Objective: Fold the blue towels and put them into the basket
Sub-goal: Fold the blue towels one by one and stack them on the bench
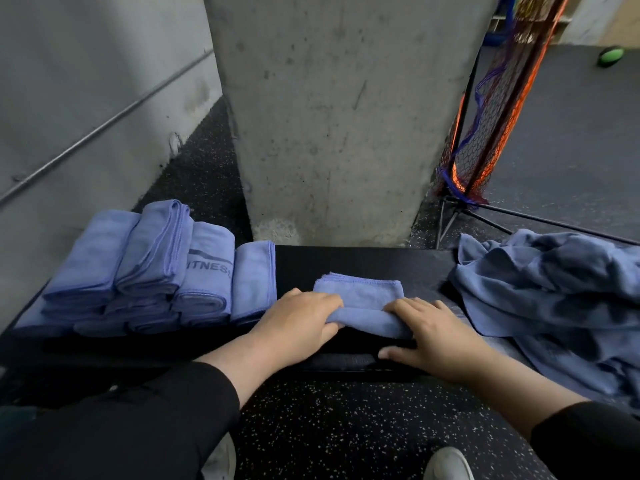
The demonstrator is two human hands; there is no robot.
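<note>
**Around the worktop**

We see a broad grey concrete pillar [332, 116] behind the flat black worktop [363, 263]. To its right leans an orange-and-blue mesh net [491, 109] on a black metal frame. Far right, a green ball [611, 56] lies on the dark speckled rubber floor [346, 427].

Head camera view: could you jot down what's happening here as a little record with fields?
surface: black bench in front of a concrete pillar
towel in work: small blue towel, its near edge being folded
left hand: grips the towel's left end
right hand: grips the towel's right end
done: folded towels stacked on the bench's left part
waiting: crumpled towel heap on the right
basket: not in view
</note>
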